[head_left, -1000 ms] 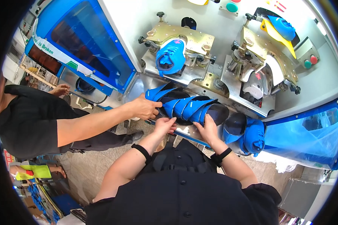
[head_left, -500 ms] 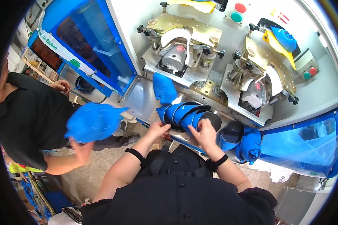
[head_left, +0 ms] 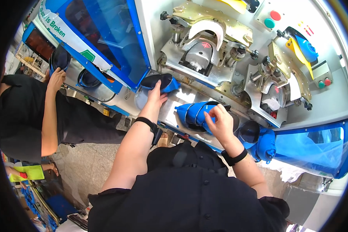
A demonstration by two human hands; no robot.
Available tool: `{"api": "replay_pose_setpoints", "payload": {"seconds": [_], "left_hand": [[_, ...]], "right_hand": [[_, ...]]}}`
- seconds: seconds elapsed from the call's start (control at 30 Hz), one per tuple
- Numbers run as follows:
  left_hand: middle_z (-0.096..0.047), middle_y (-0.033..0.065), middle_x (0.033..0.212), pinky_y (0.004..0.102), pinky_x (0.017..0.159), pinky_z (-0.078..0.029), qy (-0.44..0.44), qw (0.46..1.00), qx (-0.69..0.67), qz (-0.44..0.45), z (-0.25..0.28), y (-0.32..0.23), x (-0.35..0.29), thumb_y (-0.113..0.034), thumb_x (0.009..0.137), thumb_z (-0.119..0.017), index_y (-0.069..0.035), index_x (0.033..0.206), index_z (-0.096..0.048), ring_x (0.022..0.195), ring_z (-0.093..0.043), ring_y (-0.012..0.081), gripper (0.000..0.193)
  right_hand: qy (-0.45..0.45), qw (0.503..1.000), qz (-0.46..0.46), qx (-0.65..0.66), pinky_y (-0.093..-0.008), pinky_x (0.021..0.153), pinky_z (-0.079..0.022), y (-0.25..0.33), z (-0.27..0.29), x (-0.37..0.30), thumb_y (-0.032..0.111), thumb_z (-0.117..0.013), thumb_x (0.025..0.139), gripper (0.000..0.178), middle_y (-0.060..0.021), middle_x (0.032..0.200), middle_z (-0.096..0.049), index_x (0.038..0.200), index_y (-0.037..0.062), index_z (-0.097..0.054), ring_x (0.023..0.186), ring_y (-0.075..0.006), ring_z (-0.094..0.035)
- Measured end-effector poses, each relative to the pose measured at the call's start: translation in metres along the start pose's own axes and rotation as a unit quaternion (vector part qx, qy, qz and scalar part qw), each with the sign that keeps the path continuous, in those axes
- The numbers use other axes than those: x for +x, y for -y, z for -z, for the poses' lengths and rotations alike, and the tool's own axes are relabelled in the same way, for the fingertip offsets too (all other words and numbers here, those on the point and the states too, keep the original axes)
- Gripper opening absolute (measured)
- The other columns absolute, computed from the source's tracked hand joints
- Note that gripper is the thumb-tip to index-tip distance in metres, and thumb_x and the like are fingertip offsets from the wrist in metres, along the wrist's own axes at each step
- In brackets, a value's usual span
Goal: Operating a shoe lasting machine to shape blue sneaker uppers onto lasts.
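Note:
My left hand [head_left: 155, 96] reaches far left along the metal ledge, closed on the edge of a blue cap [head_left: 173, 86] whose dark inside faces up. Nearer the middle, several blue caps [head_left: 195, 115] lie nested in a row on the ledge. Over the right end of that row is my right hand [head_left: 223, 124], fingers loosely curled with a gap beside the thumb; I see nothing held in it. The hand partly hides the caps below.
Two metal cap presses [head_left: 199, 54] [head_left: 272, 96] stand behind the ledge. More blue caps [head_left: 265, 145] lie at the right. A blue-framed door [head_left: 108, 42] stands at the left. Beyond it a co-worker's hand [head_left: 57, 79] holds a dark cap [head_left: 61, 58].
My left hand has left the nested caps and gripped a cap farther left. My right hand has lifted slightly off the row. The co-worker has turned to the left machine; the view has shifted.

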State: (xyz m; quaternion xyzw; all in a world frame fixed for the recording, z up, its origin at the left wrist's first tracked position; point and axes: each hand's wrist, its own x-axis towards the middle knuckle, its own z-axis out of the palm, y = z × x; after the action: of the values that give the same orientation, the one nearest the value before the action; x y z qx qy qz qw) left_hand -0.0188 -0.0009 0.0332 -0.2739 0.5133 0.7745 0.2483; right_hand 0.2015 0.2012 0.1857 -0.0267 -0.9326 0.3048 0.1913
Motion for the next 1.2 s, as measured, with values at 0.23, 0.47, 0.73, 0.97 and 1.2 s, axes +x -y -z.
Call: {"api": "replay_pose_setpoints", "payload": {"seconds": [0.23, 0.47, 0.73, 0.97, 1.2], "left_hand": [[-0.063, 0.0134, 0.095, 0.0381, 0.058, -0.058, -0.016, 0.999, 0.028, 0.026, 0.013, -0.005, -0.027, -0.017, 0.089, -0.051, 0.000, 0.110, -0.056, 0.075, -0.066, 0.0267, 0.027], [-0.059, 0.0084, 0.087, 0.0340, 0.059, -0.054, 0.152, 0.973, 0.174, 0.029, 0.035, -0.046, -0.125, -0.055, 0.088, -0.060, -0.007, 0.104, -0.055, 0.075, -0.061, 0.0205, 0.051], [-0.055, 0.0140, 0.117, 0.0368, 0.074, -0.059, 0.231, 0.960, 0.139, -0.069, 0.056, -0.018, -0.146, -0.014, 0.081, -0.073, -0.013, 0.146, -0.024, 0.104, -0.062, 0.0257, 0.081], [-0.059, 0.0214, 0.111, 0.0357, 0.055, -0.059, 0.165, 0.919, 0.341, -0.109, 0.086, -0.024, -0.058, -0.006, 0.077, -0.064, -0.006, 0.152, -0.009, 0.078, -0.068, 0.0255, 0.093], [-0.060, 0.0255, 0.112, 0.0448, 0.080, -0.055, -0.074, 0.714, 0.617, -0.323, 0.101, -0.026, -0.036, -0.032, 0.077, -0.069, 0.001, 0.140, -0.038, 0.098, -0.065, 0.0356, 0.077]], "right_hand": [[0.025, 0.991, 0.129, -0.021, -0.0353, 0.069, -0.053, 0.036, -0.031, 0.026, 0.013, -0.073, 0.075, 0.033, -0.0078, 0.104, -0.060, 0.107, 0.0102, -0.062, 0.084, -0.0266, -0.064], [0.189, 0.982, 0.004, -0.006, -0.0351, 0.076, -0.054, 0.047, -0.081, 0.049, 0.012, -0.072, 0.071, 0.058, -0.0120, 0.118, -0.058, 0.125, 0.0091, -0.050, 0.090, -0.0295, -0.063], [0.228, 0.775, -0.315, 0.498, -0.0311, 0.068, -0.055, 0.031, -0.115, 0.040, 0.018, -0.069, 0.085, 0.057, -0.0116, 0.108, -0.058, 0.129, -0.0036, -0.038, 0.083, -0.0157, -0.061], [0.176, 0.969, -0.127, 0.122, -0.0349, 0.070, -0.052, 0.056, -0.090, 0.046, 0.021, -0.069, 0.084, 0.050, -0.0149, 0.103, -0.060, 0.126, 0.0015, -0.051, 0.072, -0.0242, -0.063], [0.006, 0.993, 0.109, 0.053, -0.0362, 0.064, -0.048, 0.085, 0.012, 0.116, -0.008, -0.051, 0.071, 0.019, -0.0101, 0.080, -0.057, 0.080, 0.0060, -0.061, 0.071, -0.0298, -0.059]]}}
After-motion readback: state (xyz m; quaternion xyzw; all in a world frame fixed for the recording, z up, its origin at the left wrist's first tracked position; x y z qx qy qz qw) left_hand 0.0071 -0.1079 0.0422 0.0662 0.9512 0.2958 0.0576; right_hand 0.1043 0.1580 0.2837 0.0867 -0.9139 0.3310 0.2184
